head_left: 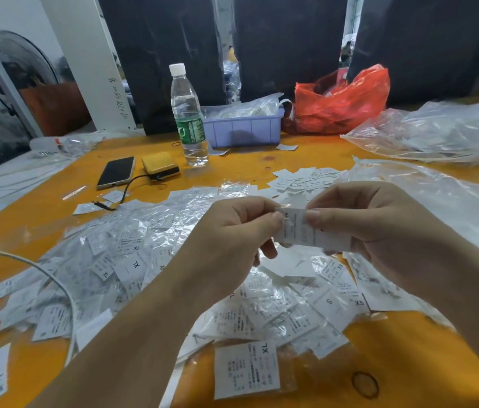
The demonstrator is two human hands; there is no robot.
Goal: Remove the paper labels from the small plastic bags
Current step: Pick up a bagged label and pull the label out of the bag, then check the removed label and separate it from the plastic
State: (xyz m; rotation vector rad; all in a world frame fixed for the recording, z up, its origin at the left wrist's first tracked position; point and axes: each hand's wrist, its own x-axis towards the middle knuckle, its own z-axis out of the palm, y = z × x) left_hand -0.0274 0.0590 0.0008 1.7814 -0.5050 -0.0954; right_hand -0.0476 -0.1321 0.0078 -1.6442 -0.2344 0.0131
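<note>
Above the table's middle, both hands hold one small clear plastic bag with a white paper label (298,229) inside. My left hand (234,240) pinches the bag's upper left edge between thumb and forefinger. My right hand (370,219) pinches its upper right part with thumb and curled fingers. Under the hands a wide heap of small labelled bags (132,254) covers the orange table (409,348). Loose paper labels (300,178) lie in a pile beyond the hands.
A water bottle (188,113), a phone (116,172) and a yellow power bank (160,166) stand at the back. A lilac bin (244,129), a red plastic bag (341,101) and large clear bags (438,134) lie behind and right. A white cable (53,281) crosses the left side.
</note>
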